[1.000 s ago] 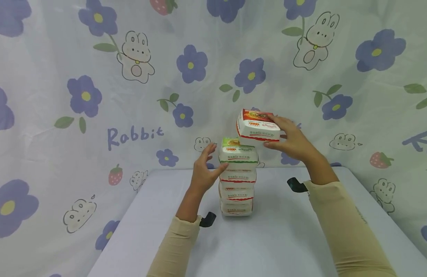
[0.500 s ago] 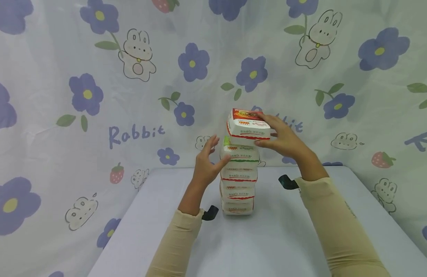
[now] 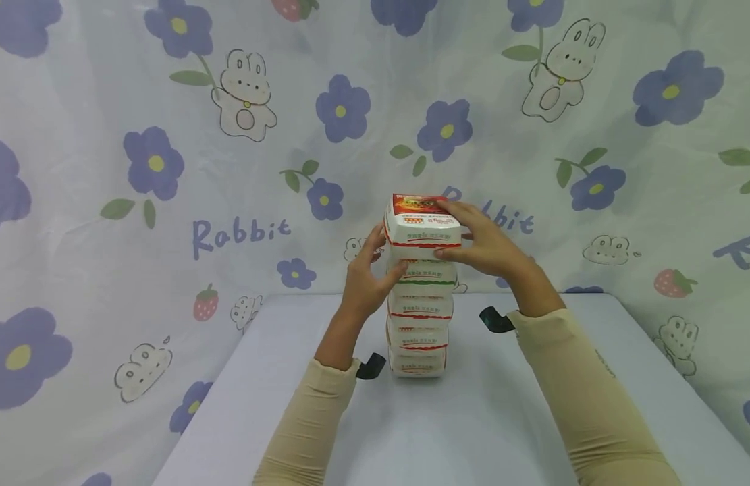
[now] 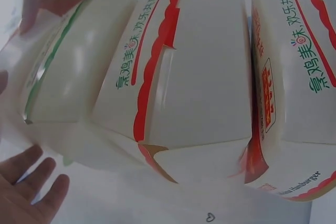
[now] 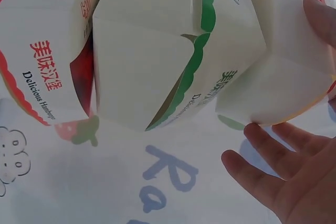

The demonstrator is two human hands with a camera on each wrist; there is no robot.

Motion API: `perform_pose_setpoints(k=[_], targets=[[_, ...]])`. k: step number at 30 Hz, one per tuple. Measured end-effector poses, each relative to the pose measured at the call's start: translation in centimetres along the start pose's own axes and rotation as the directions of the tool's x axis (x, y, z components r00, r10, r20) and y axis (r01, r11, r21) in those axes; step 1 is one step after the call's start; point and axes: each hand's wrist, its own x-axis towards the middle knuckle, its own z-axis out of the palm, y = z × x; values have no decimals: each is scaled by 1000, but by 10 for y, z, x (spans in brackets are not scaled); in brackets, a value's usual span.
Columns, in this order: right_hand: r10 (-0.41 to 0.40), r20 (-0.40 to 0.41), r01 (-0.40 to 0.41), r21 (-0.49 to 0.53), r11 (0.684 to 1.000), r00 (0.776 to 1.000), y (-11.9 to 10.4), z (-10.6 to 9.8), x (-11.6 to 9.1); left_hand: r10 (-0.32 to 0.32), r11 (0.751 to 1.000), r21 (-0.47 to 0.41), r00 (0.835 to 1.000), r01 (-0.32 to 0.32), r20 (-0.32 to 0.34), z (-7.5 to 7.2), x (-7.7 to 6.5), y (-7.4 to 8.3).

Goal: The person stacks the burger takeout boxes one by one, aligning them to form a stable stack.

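Note:
A white burger box with red trim and a red burger-picture top (image 3: 418,237) is at the top of an upright stack. My right hand (image 3: 490,246) grips it from the right, thumb on the front and fingers over the top and far side. Directly below is a burger box with green trim (image 3: 431,275), its lid covered by the upper box. My left hand (image 3: 364,280) stands at the stack's left, thumb across the green-trimmed box's front corner and fingers spread beside the upper box. The left wrist view shows a red-trimmed box (image 4: 205,72) lower in the stack.
Several burger boxes (image 3: 418,341) make up the lower stack on a white-covered table (image 3: 277,364), slightly out of line with each other. Behind hangs a cloth (image 3: 375,162) printed with rabbits and purple flowers. Black wrist mounts (image 3: 495,320) stick out from both sleeves.
My right hand has brought the red-topped box left and slightly down, from above the stack's right side to over the green-trimmed box. My left hand has risen slightly beside it.

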Motion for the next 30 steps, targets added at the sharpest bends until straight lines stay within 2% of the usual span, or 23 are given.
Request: perform_pose_setpoints(k=[7,17,30], targets=[[49,-41,-48,27,998,998,0,5,-4,15,1000,-21,1000,-15,-1,2,0,0],[21,-65,-18,47,999,998,5,15,-7,-20,999,-34,1000,21,8,-1,-7,1],[-5,-59,8,50,999,998,8,20,-6,2,1000,-28,1000,-3,-15,-2,-12,-2]])
